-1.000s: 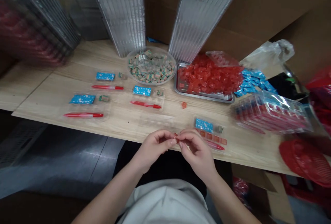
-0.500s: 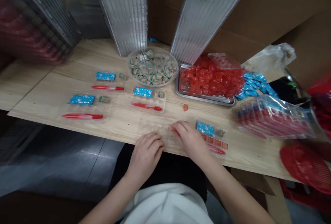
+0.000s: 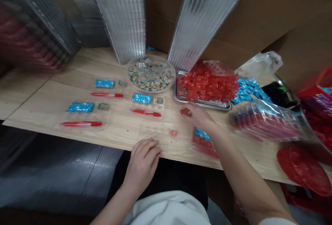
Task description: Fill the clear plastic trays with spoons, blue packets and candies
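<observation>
The right hand reaches over small red candy cubes beside the steel tray, its pinch unclear. They look light, best taken by fingertip. The left hand rests curled, empty.
</observation>
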`<control>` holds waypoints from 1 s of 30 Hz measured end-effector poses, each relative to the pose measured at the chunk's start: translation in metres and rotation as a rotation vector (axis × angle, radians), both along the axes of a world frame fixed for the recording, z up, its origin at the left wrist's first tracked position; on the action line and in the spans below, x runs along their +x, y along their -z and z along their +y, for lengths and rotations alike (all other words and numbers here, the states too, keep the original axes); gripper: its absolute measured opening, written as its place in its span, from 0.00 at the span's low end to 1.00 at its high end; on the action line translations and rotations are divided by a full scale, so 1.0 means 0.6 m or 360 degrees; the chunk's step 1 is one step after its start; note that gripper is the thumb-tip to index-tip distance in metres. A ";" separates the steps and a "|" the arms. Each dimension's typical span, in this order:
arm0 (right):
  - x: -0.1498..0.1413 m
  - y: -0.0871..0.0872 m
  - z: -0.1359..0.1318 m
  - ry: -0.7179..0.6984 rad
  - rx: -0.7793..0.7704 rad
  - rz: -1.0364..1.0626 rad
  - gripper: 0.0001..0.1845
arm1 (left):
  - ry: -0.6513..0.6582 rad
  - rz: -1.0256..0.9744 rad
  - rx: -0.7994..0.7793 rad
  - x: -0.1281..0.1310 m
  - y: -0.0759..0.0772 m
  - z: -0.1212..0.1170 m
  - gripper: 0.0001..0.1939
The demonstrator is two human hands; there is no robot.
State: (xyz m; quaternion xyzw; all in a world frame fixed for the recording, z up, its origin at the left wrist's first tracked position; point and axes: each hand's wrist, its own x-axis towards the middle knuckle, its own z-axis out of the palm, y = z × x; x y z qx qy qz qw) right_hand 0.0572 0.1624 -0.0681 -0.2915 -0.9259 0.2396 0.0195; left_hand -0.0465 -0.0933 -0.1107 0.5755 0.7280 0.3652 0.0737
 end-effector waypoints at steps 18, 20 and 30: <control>-0.037 -0.030 -0.122 -0.0740 0.0149 -0.0169 0.10 | -0.0067 -0.0059 -0.0059 -0.002 0.002 0.002 0.07; -0.035 -0.024 -0.130 -0.0701 0.0177 -0.0171 0.10 | -0.0063 -0.0055 -0.0058 -0.001 0.002 0.002 0.07; -0.040 -0.015 0.006 0.0088 0.0312 -0.0091 0.11 | -0.0039 0.0046 -0.0021 -0.002 0.006 0.004 0.06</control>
